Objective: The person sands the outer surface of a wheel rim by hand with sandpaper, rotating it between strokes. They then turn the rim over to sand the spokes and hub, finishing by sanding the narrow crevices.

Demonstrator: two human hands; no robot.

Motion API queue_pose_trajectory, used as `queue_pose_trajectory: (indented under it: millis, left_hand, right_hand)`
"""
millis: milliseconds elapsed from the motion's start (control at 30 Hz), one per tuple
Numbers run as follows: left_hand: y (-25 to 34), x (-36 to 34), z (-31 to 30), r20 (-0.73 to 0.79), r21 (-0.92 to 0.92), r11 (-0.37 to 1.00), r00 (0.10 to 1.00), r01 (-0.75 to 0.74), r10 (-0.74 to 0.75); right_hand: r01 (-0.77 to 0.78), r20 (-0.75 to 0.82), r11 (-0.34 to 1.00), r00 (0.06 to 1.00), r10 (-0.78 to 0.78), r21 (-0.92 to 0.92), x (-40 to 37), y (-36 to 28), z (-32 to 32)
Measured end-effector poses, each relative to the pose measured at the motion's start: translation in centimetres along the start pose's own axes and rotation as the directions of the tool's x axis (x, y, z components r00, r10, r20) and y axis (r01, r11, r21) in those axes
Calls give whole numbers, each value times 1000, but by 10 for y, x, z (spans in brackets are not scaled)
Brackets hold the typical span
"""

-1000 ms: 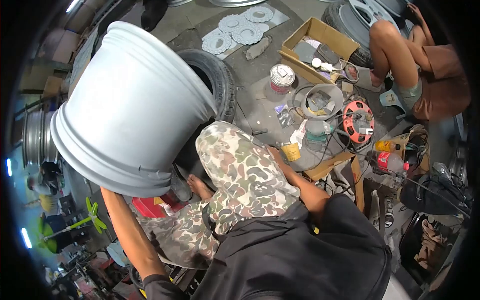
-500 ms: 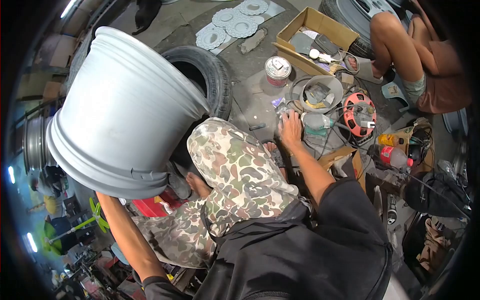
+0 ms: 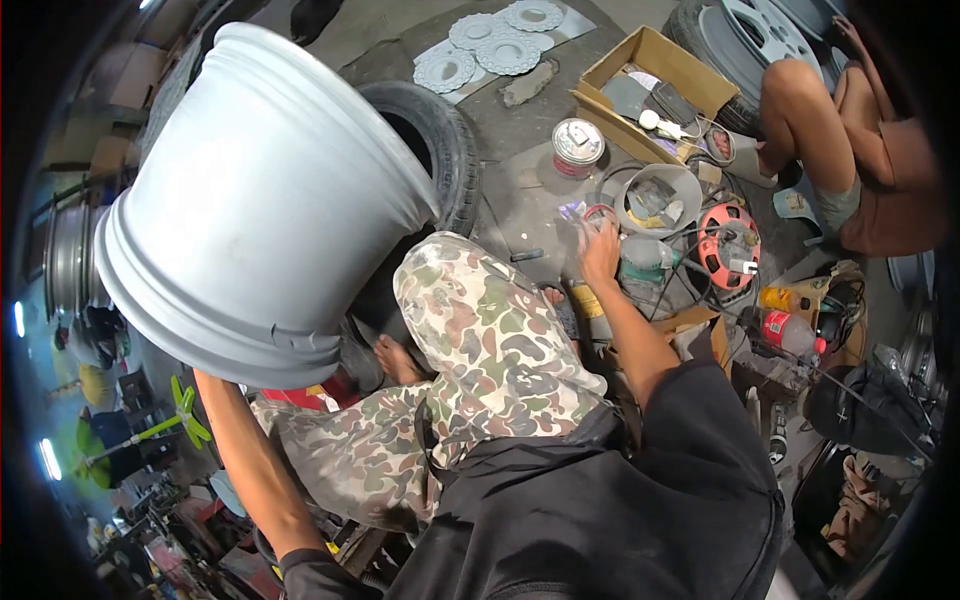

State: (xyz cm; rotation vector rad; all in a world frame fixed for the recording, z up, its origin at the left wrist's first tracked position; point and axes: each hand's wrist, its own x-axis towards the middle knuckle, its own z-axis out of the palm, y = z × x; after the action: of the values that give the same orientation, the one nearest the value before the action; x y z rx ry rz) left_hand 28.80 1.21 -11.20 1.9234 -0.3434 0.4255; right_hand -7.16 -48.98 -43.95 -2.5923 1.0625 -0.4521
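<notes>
A large grey wheel barrel [image 3: 260, 200] leans over my left side, its surface a matte, primer-like grey with a notched line near the lower lip. My left forearm [image 3: 245, 455] reaches up beneath its lower edge, and the barrel hides my left hand. On the floor to the right, my right hand [image 3: 600, 248] curls its fingers around a small round thing with a red rim [image 3: 600, 212]. Right beside this hand are a green-and-clear power tool [image 3: 645, 257] and a pale bucket [image 3: 688, 195] with scraps inside. My knee in camouflage trousers [image 3: 470, 300] rises between my arms.
A tyre [image 3: 460, 165] lies behind the barrel. Nearby are a paint tin [image 3: 578, 148], a cardboard box [image 3: 655, 95], a red cable reel [image 3: 728, 248] with loose cords, and bottles [image 3: 790, 330]. Another person's knee [image 3: 800, 95] is at the upper right, beside a spoked wheel [image 3: 770, 35].
The whole view has shifted a little, so the floor items sit further right. My right hand has moved slightly forward, and the red-rimmed thing now shows at its fingers.
</notes>
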Motion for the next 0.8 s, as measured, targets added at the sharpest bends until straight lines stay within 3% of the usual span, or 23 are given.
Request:
queue_pose_trajectory:
  millis: [67,300,367,533,600,633,667,733,767,800]
  left_hand:
    - [-2,-2,-2,-3,-1,1000,1000,-5,5]
    - [-4,-5,6,-4,-42,999,1000,-6,6]
    - [-5,-6,9,-7,-56,998,1000,-10,10]
    - [-2,-9,19,-13,-103,995,1000,-20,19]
    - [-2,-11,22,-16,-113,993,1000,-27,25]
    - [-2,-11,27,-11,-124,992,1000,-26,24]
    - [0,-11,29,-14,-132,991,1000,-30,28]
    - [-1,-12,33,-20,-147,989,999,-34,31]
    - [0,-10,34,-19,-154,988,999,-33,30]
    - [0,-9,34,-21,-168,985,999,-37,34]
  right_hand:
    - [-117,-8,986,993,119,122,-3,-14,-10]
    - [-157,22,950,987,157,270,3,-31,-18]
    - [-337,249,676,941,227,655,8,-31,-19]
    - [-229,196,665,972,126,711,22,-51,-41]
    - [-341,315,326,940,131,882,29,-72,-62]
    - [-352,344,281,936,82,893,36,-77,-71]
    - [-336,334,284,941,57,898,44,-82,-79]
    - [-340,383,473,924,7,813,63,-102,-105]
    - [-134,208,541,975,-78,831,74,-105,-100]
    - [-115,196,540,976,-95,834,85,-120,-111]
